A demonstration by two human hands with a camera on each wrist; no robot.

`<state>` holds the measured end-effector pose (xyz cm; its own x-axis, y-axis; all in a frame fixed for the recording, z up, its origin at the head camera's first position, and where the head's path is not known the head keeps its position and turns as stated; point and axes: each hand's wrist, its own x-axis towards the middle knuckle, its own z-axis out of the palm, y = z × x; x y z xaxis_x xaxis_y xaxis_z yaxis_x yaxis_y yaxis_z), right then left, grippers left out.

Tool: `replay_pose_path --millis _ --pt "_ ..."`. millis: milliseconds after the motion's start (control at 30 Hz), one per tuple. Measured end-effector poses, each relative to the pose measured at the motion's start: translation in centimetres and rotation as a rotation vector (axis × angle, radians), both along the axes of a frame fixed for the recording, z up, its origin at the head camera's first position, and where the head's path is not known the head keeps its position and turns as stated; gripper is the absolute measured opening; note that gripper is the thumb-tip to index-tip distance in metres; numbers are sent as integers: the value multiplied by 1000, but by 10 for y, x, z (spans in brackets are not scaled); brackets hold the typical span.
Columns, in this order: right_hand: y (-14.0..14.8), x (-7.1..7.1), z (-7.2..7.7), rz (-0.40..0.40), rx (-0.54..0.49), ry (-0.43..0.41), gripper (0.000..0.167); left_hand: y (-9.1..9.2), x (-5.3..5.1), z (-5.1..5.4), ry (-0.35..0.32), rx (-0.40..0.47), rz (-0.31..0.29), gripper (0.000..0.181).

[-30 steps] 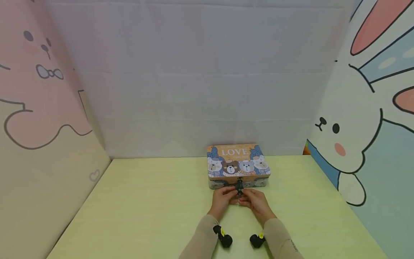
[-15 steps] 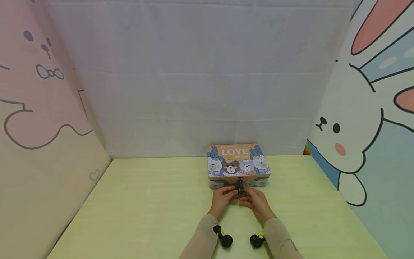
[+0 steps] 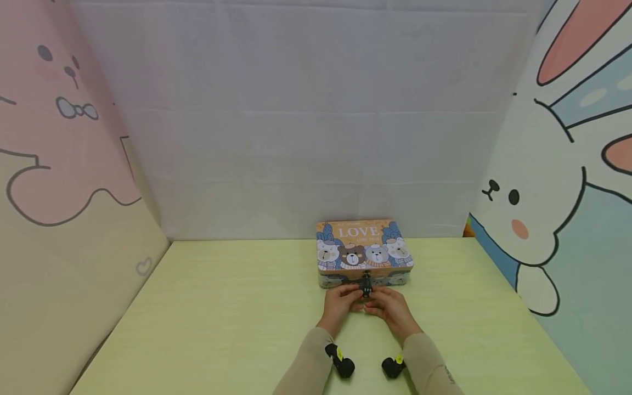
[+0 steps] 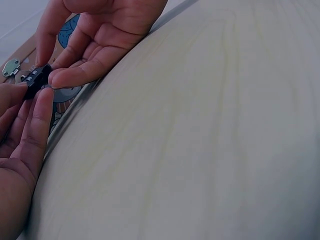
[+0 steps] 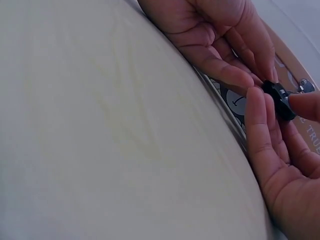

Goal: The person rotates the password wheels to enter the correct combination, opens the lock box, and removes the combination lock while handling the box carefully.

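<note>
A tin box (image 3: 364, 244) with bears and the word LOVE on its lid stands shut, its front toward me. At its metal latch (image 4: 11, 68) hangs a small black combination padlock (image 3: 366, 286) with light marks on its dials. From the left side, my left hand (image 3: 339, 307) pinches the padlock (image 4: 37, 79) between thumb and fingers. My right hand (image 3: 392, 311) holds it from the other side, fingertips against its body (image 5: 281, 100). The fingers cover parts of the padlock, and the digits are too small to read.
The pale yellow-green table (image 3: 222, 318) spreads around the box. A white cloth backdrop (image 3: 316, 120) rises behind it. Cartoon-printed panels (image 3: 533, 219) stand at both sides. Black wrist cameras (image 3: 344, 366) sit on the inner sides of both sleeves.
Both hands stay at the padlock. The right fingertips shift only slightly against it, and the box has not moved.
</note>
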<state>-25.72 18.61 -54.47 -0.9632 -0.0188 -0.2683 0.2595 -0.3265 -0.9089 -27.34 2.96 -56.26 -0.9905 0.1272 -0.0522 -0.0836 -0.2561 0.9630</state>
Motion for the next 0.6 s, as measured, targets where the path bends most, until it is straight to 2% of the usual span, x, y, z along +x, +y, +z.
replay_pose_path --millis 300,600 --pt "-3 1 0 -27 31 5 35 1 1 0 21 3 0 24" --pt "-3 2 -1 -22 38 20 32 1 2 2 20 20 -1 23"
